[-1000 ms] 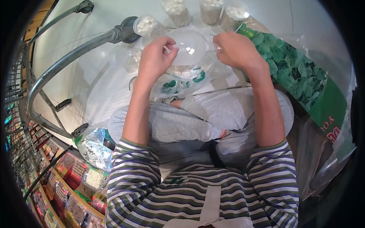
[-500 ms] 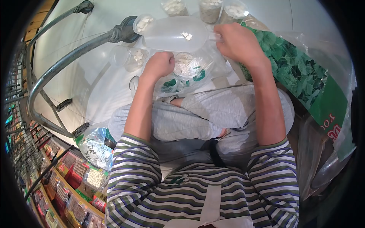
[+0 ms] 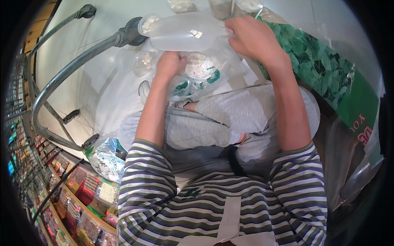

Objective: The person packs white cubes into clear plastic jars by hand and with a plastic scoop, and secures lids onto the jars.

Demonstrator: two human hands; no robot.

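Observation:
A translucent scoop (image 3: 180, 33) with a few white pieces in it lies tilted sideways, its handle in my right hand (image 3: 252, 39). The scoop's far end is at a clear cup (image 3: 148, 25) that holds white pieces. Below the scoop, my left hand (image 3: 170, 64) is closed at the edge of an open plastic bag (image 3: 213, 78) with green print. Pale, crumbly pieces (image 3: 200, 66) fill the bag's mouth. What my left fingers hold is hidden. Left of that hand, another clear cup (image 3: 141, 62) lies on its side with white pieces inside.
More filled cups (image 3: 221, 9) stand at the top edge. A green leafy-print bag (image 3: 314, 63) lies to the right. A metal cart frame (image 3: 61, 80) curves along the left, with packaged goods (image 3: 82, 197) on shelves below. A printed bag (image 3: 107, 160) lies near my left knee.
My left hand has moved down from beside the scoop to the bag and closed. The scoop has shifted left and up, toward the clear cup, with my right hand still on its handle.

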